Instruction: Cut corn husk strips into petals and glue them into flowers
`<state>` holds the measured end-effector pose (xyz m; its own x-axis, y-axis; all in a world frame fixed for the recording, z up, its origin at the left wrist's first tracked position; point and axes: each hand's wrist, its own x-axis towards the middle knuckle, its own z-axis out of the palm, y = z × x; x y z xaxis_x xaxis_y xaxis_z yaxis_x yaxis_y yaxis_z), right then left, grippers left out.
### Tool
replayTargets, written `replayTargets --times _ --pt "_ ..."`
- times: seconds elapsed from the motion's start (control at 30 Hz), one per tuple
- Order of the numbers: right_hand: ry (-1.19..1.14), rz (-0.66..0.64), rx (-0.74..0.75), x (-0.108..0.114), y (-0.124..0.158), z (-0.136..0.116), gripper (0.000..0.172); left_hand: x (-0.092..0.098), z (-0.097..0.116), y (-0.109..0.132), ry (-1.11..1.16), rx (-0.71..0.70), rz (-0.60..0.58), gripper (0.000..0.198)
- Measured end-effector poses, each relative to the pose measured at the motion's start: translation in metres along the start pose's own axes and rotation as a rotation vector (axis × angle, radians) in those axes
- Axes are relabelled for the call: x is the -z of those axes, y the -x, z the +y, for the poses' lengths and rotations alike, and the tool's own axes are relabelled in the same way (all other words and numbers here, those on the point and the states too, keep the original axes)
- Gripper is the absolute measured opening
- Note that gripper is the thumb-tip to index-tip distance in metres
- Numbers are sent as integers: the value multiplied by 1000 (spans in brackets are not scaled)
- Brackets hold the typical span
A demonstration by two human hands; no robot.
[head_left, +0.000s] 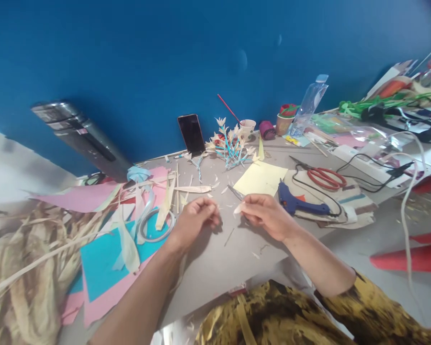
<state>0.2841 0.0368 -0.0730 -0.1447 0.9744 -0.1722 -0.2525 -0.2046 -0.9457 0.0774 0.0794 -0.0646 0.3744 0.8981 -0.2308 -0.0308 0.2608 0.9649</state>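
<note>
My right hand (pixel 266 214) pinches a small pale husk piece (pixel 238 209) between thumb and fingertips, low above the grey table. My left hand (pixel 200 216) is closed a short way to the left, its fingers curled in against the thumb; whether anything is in them I cannot make out. Thin trimmings and pale scraps lie between and around both hands. Beyond them stands a bunch of pale husk flowers (pixel 232 143) on blue-wrapped stems. A yellow paper sheet (pixel 262 178) lies just past my right hand, with a blue glue gun (pixel 301 203) beside my right wrist.
At left are dried husks (pixel 28 268), blue paper (pixel 106 261), pink sheets and a roll of tape (pixel 168 225). Red-handled scissors (pixel 326 178) and a power strip (pixel 369 165) with cables lie right. A phone (pixel 192 134), paper cup (pixel 247 127) and plastic bottle (pixel 311 103) stand along the blue wall.
</note>
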Motion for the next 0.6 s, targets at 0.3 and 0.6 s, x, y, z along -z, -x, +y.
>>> replayTargets --times 0.3,0.6 --pt "-10 152 43 17 14 13 32 20 -2 -10 -658 -268 335 10" --pt "131 125 51 13 15 16 33 9 -20 -8 -1336 -494 190 31"
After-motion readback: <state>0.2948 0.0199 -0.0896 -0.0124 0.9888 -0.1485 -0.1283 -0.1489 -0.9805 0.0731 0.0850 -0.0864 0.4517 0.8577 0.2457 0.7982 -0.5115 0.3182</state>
